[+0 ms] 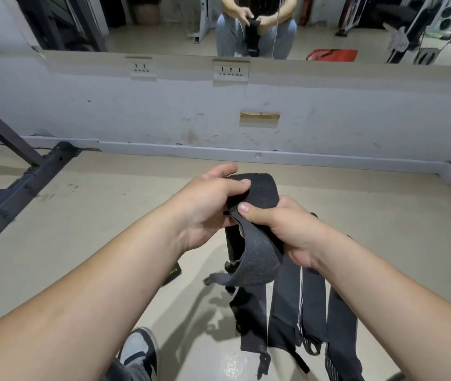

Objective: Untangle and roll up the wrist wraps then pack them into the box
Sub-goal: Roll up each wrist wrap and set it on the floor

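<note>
I hold one black wrist wrap [257,254] in front of me, above the floor. My left hand [213,204] pinches its upper end between thumb and fingers. My right hand [282,229] grips the same wrap just below, thumb on top. The wrap's fuzzy end curls downward in a loop. Several more dark wrist wraps [301,312] hang below my hands as long flat strips, some with white stitching. No box is in view.
A beige floor [108,221] runs to a scuffed white wall with a mirror [163,20] above. A dark metal rack frame [20,188] stands at the left. My shoe [139,347] is at the bottom. A red bag shows in the mirror [331,55].
</note>
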The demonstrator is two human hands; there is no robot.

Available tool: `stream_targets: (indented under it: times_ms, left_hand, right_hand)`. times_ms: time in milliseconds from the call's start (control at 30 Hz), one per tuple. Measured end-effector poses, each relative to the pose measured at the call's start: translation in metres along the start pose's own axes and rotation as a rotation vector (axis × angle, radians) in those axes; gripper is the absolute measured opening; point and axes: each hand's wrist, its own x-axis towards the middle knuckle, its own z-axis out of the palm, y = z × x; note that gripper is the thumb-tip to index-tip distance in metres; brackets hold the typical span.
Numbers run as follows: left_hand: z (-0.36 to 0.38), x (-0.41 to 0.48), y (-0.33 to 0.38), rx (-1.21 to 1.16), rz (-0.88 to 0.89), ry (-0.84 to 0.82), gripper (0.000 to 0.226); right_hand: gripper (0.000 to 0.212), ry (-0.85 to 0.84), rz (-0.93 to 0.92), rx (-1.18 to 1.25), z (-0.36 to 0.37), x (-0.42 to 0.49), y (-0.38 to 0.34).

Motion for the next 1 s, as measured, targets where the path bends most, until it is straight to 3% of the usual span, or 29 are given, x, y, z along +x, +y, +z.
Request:
stream_targets:
  times_ms: [100, 233, 367, 533, 633, 767, 900, 1000]
  left_hand:
    - [0.002, 0.002, -0.005, 0.066, 0.122, 0.016, 0.042]
    - [-0.001, 0.008, 0.003, -0.053, 0.255, 0.162, 0.042]
    - [-0.007, 0.015, 0.011, -0.135, 0.291, 0.296, 0.045]
    - [-0.023, 0.029, 0.019, -0.193, 0.322, 0.43, 0.048]
    - [-0.029, 0.031, 0.016, -0.19, 0.275, 0.453, 0.054]
    - [-0.027, 0.028, 0.007, -0.178, 0.083, 0.353, 0.059]
    - [-0.013, 0.014, -0.001, 0.026, -0.126, 0.105, 0.021]
    - [-0.005, 0.011, -0.012, 0.183, -0.135, -0.004, 0.025]
  right_hand:
    - [0.017, -0.063, 0.048, 0.055, -0.002, -0.005, -0.003]
    - [0.037, -0.247, 0.171, 0.104, -0.002, -0.011, -0.001]
    - [0.02, -0.342, 0.193, 0.017, -0.002, -0.009, 0.01]
    - [0.016, -0.334, 0.223, -0.05, -0.004, -0.009, 0.013]
    - [0.008, -0.261, 0.152, -0.097, -0.001, -0.01, 0.01]
    - [0.008, -0.177, 0.084, -0.11, 0.0, -0.007, 0.004]
    - [0.012, -0.108, 0.049, -0.06, -0.003, -0.001, 0.004]
    - [0.015, -0.08, 0.027, -0.027, -0.009, 0.002, 0.0]
